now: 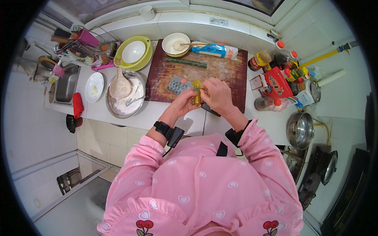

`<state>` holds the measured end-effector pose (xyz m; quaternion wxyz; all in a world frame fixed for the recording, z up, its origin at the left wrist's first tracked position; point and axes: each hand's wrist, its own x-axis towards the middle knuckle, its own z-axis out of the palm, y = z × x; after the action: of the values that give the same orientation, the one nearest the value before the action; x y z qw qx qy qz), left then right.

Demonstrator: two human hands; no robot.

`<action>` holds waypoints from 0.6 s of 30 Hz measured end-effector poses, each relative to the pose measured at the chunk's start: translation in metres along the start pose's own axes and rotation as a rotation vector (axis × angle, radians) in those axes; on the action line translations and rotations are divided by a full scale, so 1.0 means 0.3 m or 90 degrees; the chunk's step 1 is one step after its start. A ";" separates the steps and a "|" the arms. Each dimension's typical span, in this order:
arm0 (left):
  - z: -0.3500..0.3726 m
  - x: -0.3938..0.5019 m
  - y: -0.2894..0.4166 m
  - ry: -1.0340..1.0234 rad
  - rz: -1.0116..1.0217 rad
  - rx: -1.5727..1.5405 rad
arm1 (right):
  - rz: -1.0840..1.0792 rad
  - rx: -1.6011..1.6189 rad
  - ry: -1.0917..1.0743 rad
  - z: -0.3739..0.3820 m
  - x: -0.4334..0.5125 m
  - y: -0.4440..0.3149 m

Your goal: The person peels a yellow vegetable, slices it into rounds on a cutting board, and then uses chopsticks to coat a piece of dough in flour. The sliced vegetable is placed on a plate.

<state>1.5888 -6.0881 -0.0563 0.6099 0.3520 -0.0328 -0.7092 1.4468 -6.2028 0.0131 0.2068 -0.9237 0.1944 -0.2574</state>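
My left hand (184,103) holds a small, narrow yellow-brown packet (197,98), upright between the fingers. The fingers of my right hand (217,95) pinch near its green-banded neck from the right. Both hands are above the near edge of a worn wooden cutting board (156,85). Just left of the packet lies a grey metal grater (178,84) with a small orange piece (183,80) by it. Under my right hand a dark blade or handle (210,109) partly shows. Farther back on the board is a dark green cucumber-like length (186,62).
A metal basin of flour (110,103) with a ladle (120,87) stands left of the board, beside a white plate (94,87). A bowl with chopsticks (168,41) and a blue-white packet (217,51) are at the back. Bottles (260,60) and a red box (277,82) crowd the right.
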 end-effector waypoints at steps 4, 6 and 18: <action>0.018 0.001 0.006 0.009 -0.045 0.116 | 0.027 0.002 0.010 -0.030 0.016 0.036; 0.026 -0.003 0.013 0.031 -0.064 0.152 | 0.084 0.012 0.024 -0.050 0.021 0.070; 0.081 -0.038 -0.024 0.091 -0.002 0.297 | 0.447 0.132 -0.084 -0.006 -0.059 0.304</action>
<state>1.5697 -6.0854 -0.0363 0.5118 0.5328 -0.1521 -0.6565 1.4088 -6.2715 -0.0365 0.3872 -0.7895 0.4584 -0.1291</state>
